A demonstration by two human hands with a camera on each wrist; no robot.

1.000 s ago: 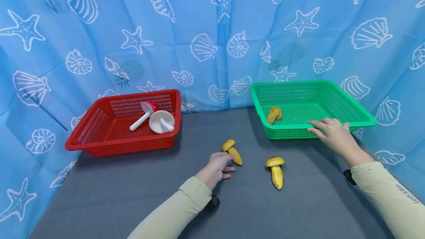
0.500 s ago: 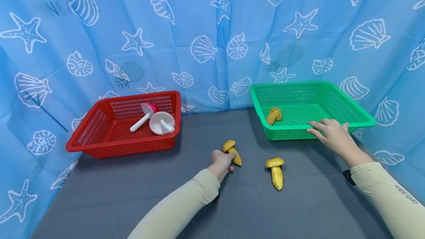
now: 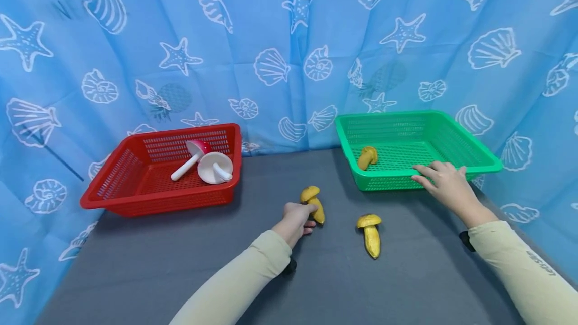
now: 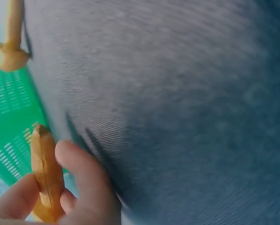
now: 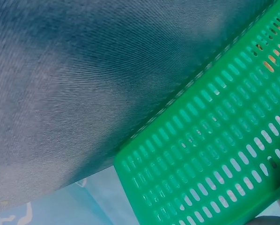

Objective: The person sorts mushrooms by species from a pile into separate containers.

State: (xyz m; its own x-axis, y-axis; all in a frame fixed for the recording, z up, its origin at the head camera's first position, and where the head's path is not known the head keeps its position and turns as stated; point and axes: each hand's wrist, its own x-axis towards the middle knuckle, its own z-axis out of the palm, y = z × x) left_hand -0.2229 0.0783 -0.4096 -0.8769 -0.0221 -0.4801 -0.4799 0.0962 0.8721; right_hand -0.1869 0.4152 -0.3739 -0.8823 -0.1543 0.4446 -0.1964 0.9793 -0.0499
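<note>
My left hand (image 3: 295,220) pinches the stem of a yellow mushroom (image 3: 318,210) near the table's middle. Seen from the left wrist, thumb and fingers sit on opposite sides of the mushroom's stem (image 4: 45,164). Fairly straight fingers of my right hand (image 3: 447,187) rest across the front rim of the green basket (image 3: 393,174); the right wrist view shows that basket's slotted side (image 5: 201,150), with only a bit of the hand at the lower right. To the right of the pinched mushroom lies another yellow mushroom (image 3: 372,237). Inside the green basket is a brownish-yellow mushroom (image 3: 368,157).
A red basket (image 3: 158,202) stands at the left, holding a red-capped mushroom (image 3: 189,162) and one showing its white underside (image 3: 214,167). Behind the dark grey table (image 3: 158,270) hangs a blue curtain (image 3: 253,24) printed with shells and starfish.
The left hand, first reaching with parted fingers, has closed on the mushroom's stem, and the mushroom has shifted slightly. My right hand keeps its place on the green basket's rim.
</note>
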